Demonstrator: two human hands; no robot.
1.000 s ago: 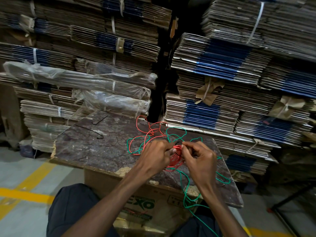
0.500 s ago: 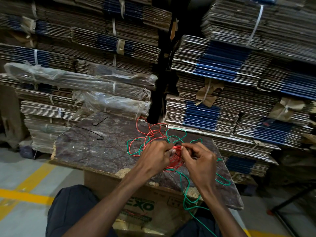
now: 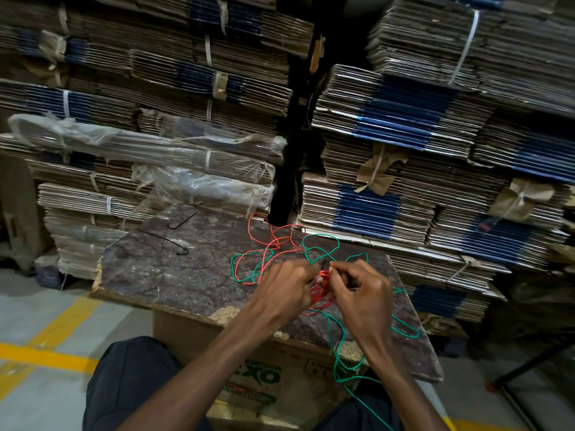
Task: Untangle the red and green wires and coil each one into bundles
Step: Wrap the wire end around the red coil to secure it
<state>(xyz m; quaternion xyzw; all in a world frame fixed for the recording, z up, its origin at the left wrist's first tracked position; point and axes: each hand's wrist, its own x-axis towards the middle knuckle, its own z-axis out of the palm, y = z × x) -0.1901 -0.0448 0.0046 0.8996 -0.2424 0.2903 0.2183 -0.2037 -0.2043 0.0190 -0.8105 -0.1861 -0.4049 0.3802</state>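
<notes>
Dark mottled board (image 3: 174,275), edges chipped, sits flat on a cardboard box (image 3: 249,377). On it: red wire (image 3: 249,259) and green wire (image 3: 320,241) in tangled loose loops at the far right part, green trailing off the near edge. Thin black wire (image 3: 165,239) lies apart, far left.

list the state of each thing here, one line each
red wire: partly coiled between both hands, rest loose on the board
green wire: uncoiled, tangled with red, trailing off the board
left hand: gripping the red coil
right hand: pinching red wire
board: lying on a carton
</notes>
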